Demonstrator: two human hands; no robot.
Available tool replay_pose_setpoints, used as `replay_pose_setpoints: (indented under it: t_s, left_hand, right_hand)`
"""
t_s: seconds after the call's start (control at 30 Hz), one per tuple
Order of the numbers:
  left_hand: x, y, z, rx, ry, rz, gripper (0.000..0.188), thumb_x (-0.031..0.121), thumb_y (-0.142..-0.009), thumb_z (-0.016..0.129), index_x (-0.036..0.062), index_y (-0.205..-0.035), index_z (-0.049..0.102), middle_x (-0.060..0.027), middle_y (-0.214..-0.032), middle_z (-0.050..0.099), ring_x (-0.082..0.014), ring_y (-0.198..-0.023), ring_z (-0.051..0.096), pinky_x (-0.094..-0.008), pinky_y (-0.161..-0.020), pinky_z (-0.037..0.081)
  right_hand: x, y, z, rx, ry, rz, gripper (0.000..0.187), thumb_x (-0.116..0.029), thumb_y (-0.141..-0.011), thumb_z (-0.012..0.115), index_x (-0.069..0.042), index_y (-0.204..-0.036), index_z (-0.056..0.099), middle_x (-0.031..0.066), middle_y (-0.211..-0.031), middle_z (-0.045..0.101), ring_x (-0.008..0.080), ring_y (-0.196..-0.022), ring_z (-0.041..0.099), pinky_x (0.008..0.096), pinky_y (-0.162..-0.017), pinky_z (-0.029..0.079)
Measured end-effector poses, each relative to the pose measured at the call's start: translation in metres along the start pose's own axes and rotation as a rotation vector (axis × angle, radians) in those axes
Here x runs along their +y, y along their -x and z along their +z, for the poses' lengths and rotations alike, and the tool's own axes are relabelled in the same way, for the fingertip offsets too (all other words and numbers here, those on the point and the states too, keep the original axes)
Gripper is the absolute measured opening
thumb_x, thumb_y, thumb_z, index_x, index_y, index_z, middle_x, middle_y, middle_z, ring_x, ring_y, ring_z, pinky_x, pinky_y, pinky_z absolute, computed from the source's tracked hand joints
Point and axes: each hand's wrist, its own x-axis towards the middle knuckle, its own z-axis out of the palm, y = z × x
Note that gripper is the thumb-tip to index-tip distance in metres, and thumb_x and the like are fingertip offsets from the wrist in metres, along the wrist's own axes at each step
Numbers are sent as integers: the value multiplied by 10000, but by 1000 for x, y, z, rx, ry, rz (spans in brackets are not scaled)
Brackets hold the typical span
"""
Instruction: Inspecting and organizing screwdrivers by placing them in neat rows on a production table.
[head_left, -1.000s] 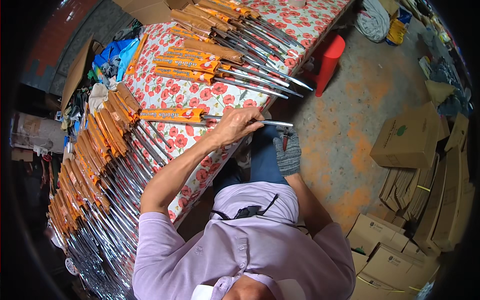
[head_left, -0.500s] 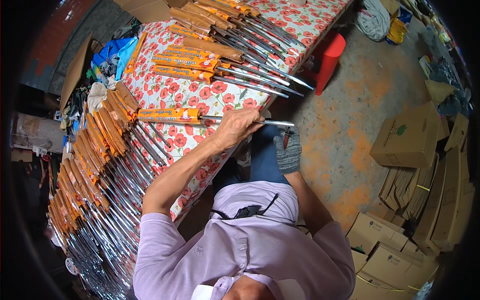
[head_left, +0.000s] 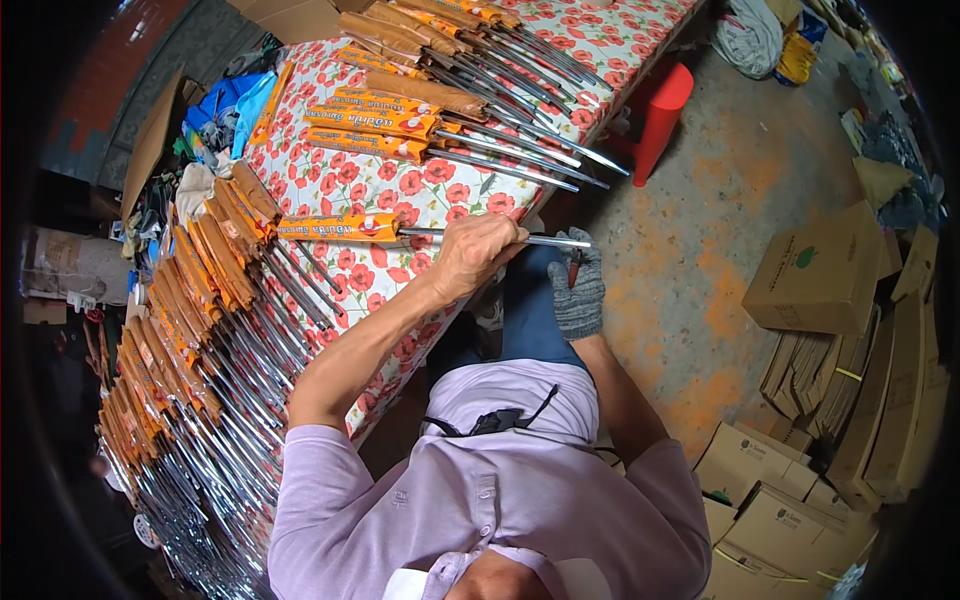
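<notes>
A shiny metal rod point(head_left: 560, 241) reaches over the table's right edge, with an orange printed wrapper point(head_left: 340, 228) around its other end on the cloth. My bare left hand point(head_left: 478, 255) is closed round its middle. On my right hand point(head_left: 580, 300) is a grey knitted glove. Its fingers are curled at the rod's free end, around a small tool with a reddish-brown handle point(head_left: 573, 270); the tool's kind I cannot make out. Left of my left arm lies a long row of similar wrapped rods point(head_left: 215, 320), and another group point(head_left: 450, 100) lies at the far side.
A cloth with red flowers point(head_left: 350, 185) covers the table. Past its right edge stands a red plastic stool point(head_left: 660, 110) on the stained concrete floor point(head_left: 690, 230). Cardboard boxes point(head_left: 815, 265) and flattened cartons are stacked at the right. Bags and cloths point(head_left: 225, 110) crowd the far left.
The gloved fingers of my right hand have risen slightly toward the rod's free end. My left hand keeps its hold on the rod, nearly in the same place.
</notes>
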Motion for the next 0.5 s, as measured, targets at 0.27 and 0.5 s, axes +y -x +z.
replay_pose_setpoints:
  t_s: [0.27,0.5]
  left_hand:
    - [1,-2,0,22,-8,28,278,-14,-785,804,30,-800,530,-100,-722,589,-272,-651,629,-358,-580,491]
    - [2,1,2,9,20,13,281,-17,-785,805,26,-789,527,-101,-716,586,-268,-640,623,-355,-578,489]
  right_hand:
    - [6,-3,-1,18,120,-50,607,-100,-938,698,-7,-1456,395,158,-1335,591,248,-1219,594,341,-1066,450]
    - [-12,2,-3,28,59,-42,455,-95,-918,697,-8,-1317,495,129,-1127,648,219,-1027,634,344,-944,502]
